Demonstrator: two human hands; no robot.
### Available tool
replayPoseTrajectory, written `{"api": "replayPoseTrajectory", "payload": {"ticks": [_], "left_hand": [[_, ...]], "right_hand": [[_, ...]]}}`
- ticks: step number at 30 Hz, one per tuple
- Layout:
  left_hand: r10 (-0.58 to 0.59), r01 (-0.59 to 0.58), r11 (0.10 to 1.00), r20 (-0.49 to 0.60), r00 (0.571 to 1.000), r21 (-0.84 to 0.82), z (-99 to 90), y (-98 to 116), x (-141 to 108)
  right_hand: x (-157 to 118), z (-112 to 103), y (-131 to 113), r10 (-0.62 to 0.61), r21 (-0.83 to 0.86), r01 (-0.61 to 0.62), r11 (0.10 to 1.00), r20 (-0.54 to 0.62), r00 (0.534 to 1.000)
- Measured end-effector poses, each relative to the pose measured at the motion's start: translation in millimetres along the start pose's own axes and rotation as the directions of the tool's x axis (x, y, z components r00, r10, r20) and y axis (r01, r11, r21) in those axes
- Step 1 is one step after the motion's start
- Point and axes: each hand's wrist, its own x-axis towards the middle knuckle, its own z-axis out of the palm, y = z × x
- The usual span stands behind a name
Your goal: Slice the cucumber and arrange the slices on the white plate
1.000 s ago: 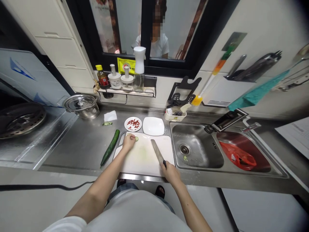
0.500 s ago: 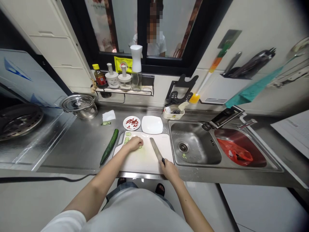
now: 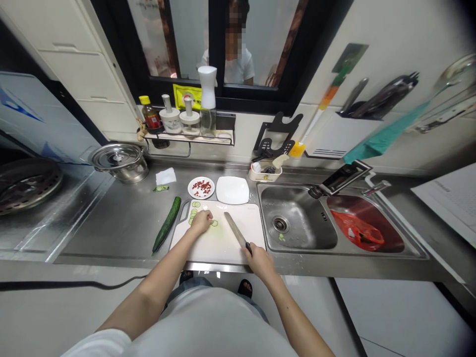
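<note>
In the head view my right hand point(image 3: 260, 258) is wrapped round the dark handle of a kitchen knife point(image 3: 235, 228), its blade low over the white cutting board point(image 3: 219, 252). On the left half of the board, my left hand point(image 3: 201, 222) has its fingers curled together; what they hold, if anything, is hidden. One thin cucumber slice point(image 3: 214, 223) lies just right of its fingertips. More cucumber slices point(image 3: 193, 214) rest in a row at the board's left edge, partly behind that hand. A whole green cucumber point(image 3: 167, 224) lies on the counter left of the board.
Behind the board stand a plate of chopped red pieces point(image 3: 201, 195) and a white plate point(image 3: 232, 190). A double sink point(image 3: 297, 248) adjoins on the right, with a red plastic bag point(image 3: 359, 230) inside. A lidded steel pot point(image 3: 128, 166) stands at the back left.
My left hand has shifted left, off the single cucumber slice, which now shows more fully. The knife has moved slightly left in my right hand. The whole view has shifted a little.
</note>
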Motion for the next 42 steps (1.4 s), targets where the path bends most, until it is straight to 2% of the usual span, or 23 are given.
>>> {"api": "replayPoseTrajectory", "payload": {"ticks": [6,18,42], "left_hand": [[-0.040,0.040,0.999,-0.012,0.999,-0.018,4.4,-2.4,4.9],[-0.054,0.054,0.998,-0.012,0.998,-0.027,3.0,0.1,5.2],[-0.082,0.081,0.995,-0.021,0.996,-0.051,4.6,-0.6,6.5]], "right_hand": [[-14.9,5.1,-8.0,-0.054,-0.071,0.057,0.996,0.040,0.998],[-17.2,9.8,-13.1,-0.063,-0.097,0.070,0.993,0.073,0.995],[-4.1,8.4,-7.7,-0.138,-0.160,0.153,0.975,0.104,0.985]]}}
